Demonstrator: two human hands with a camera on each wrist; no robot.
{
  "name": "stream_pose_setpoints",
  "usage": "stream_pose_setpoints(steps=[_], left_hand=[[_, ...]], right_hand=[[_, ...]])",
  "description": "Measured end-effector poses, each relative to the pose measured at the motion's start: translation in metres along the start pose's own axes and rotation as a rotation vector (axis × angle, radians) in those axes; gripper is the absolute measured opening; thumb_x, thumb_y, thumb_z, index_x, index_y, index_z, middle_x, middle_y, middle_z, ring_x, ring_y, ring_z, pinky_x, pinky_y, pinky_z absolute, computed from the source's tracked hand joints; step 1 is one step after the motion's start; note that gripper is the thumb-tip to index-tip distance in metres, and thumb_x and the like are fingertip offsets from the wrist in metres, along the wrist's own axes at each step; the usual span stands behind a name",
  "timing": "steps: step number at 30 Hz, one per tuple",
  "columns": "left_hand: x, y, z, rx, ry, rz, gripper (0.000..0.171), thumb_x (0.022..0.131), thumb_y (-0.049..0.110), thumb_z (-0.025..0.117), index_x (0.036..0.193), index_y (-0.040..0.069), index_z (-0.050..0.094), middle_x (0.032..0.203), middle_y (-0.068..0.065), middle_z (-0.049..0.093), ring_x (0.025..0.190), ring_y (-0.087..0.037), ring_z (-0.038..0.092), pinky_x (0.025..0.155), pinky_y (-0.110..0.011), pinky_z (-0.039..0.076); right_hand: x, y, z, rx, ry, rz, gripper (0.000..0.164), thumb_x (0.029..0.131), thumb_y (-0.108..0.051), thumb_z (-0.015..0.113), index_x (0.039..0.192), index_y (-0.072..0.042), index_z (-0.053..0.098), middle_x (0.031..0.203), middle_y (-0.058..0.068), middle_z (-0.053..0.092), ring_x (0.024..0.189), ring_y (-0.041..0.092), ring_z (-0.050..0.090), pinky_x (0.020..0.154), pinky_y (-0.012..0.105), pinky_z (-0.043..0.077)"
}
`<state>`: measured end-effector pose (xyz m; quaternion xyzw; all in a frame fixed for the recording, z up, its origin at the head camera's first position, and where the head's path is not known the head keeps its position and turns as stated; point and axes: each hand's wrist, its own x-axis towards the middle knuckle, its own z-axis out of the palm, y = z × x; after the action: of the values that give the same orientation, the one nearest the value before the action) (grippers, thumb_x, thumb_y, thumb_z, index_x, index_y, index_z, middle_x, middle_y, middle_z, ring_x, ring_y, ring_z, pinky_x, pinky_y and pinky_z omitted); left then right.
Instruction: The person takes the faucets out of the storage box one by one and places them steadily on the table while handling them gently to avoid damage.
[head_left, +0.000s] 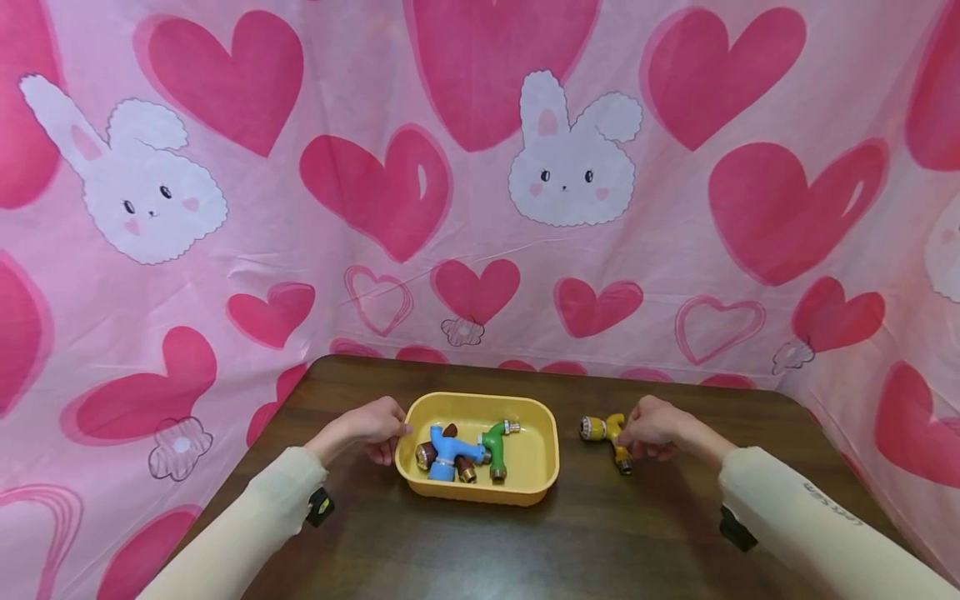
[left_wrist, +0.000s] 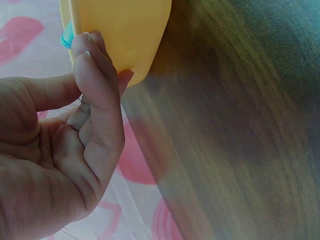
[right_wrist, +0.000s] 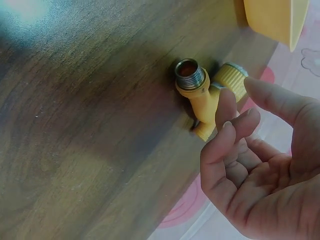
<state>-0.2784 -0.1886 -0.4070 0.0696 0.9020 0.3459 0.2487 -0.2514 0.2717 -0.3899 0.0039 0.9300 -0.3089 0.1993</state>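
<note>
My left hand (head_left: 380,427) grips the left rim of a yellow plastic basin (head_left: 551,442), its thumb and fingers around the edge in the left wrist view. Inside the basin lie a blue tap (head_left: 459,447), a green tap (head_left: 497,450) and a brown tap (head_left: 467,471), the brown one partly hidden under the blue. On the table to the right lies a yellow tap (right_wrist: 204,102) with a threaded metal end and a ribbed collar. My right hand (head_left: 655,427) pinches it, thumb beside the collar and curled fingers over the body, which they partly cover.
A dark brown wooden table (head_left: 465,546) carries everything. Behind and at both sides hangs a pink cloth (head_left: 480,217) printed with hearts and rabbits, close against the table's edges. A dark wrist device (head_left: 319,507) sits under the left sleeve.
</note>
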Motion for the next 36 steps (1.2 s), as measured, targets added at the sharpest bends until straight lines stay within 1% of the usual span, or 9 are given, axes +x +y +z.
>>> stream_pose_setpoints(steps=[8, 16, 24, 29, 32, 36], left_hand=[[0.002, -0.002, 0.0, -0.001, 0.0, 0.001, 0.02, 0.107, 0.008, 0.059, 0.096, -0.003, 0.072, 0.062, -0.011, 0.063, 0.046, -0.014, 0.059, 0.05, -0.029, 0.058], [0.0, 0.0, -0.001, -0.001, -0.006, 0.006, 0.019, 0.106, 0.008, 0.059, 0.098, -0.004, 0.071, 0.063, -0.011, 0.063, 0.047, -0.015, 0.06, 0.051, -0.03, 0.059], [0.0, 0.001, -0.001, 0.005, -0.006, 0.007, 0.021, 0.107, 0.009, 0.059, 0.095, -0.005, 0.07, 0.063, -0.012, 0.064, 0.047, -0.015, 0.06, 0.05, -0.03, 0.059], [-0.001, 0.0, -0.001, 0.003, -0.005, 0.004, 0.021, 0.107, 0.008, 0.059, 0.095, -0.005, 0.07, 0.063, -0.011, 0.063, 0.047, -0.015, 0.06, 0.051, -0.03, 0.059], [-0.001, 0.0, -0.001, 0.002, -0.003, 0.006, 0.02, 0.106, 0.008, 0.059, 0.096, -0.005, 0.071, 0.063, -0.012, 0.063, 0.047, -0.015, 0.06, 0.051, -0.03, 0.059], [-0.001, 0.001, -0.001, 0.003, 0.0, 0.005, 0.02, 0.106, 0.007, 0.059, 0.096, -0.005, 0.071, 0.063, -0.011, 0.063, 0.047, -0.015, 0.06, 0.051, -0.03, 0.059]], right_hand=[[-0.001, -0.003, 0.0, -0.01, -0.01, -0.008, 0.022, 0.092, -0.018, 0.08, 0.079, -0.002, 0.073, 0.059, 0.002, 0.062, 0.049, 0.01, 0.045, 0.046, 0.025, 0.047], [-0.003, -0.009, -0.002, -0.002, -0.016, -0.023, 0.025, 0.092, -0.017, 0.08, 0.075, -0.002, 0.071, 0.059, 0.003, 0.062, 0.049, 0.01, 0.044, 0.046, 0.025, 0.045], [-0.003, -0.014, -0.003, -0.003, -0.025, -0.022, 0.029, 0.092, -0.02, 0.08, 0.071, -0.003, 0.069, 0.056, 0.001, 0.057, 0.048, 0.009, 0.042, 0.045, 0.023, 0.043], [-0.003, -0.018, -0.004, 0.035, -0.04, -0.024, 0.029, 0.094, -0.017, 0.078, 0.072, -0.001, 0.069, 0.056, 0.003, 0.059, 0.047, 0.009, 0.04, 0.044, 0.021, 0.037], [-0.004, -0.021, -0.004, 0.04, -0.047, -0.025, 0.03, 0.095, -0.016, 0.078, 0.072, -0.001, 0.068, 0.057, 0.004, 0.061, 0.046, 0.008, 0.039, 0.044, 0.021, 0.035], [-0.003, -0.024, -0.004, 0.031, -0.045, -0.032, 0.032, 0.095, -0.016, 0.078, 0.068, -0.005, 0.065, 0.059, 0.006, 0.064, 0.046, 0.009, 0.04, 0.044, 0.021, 0.036]])
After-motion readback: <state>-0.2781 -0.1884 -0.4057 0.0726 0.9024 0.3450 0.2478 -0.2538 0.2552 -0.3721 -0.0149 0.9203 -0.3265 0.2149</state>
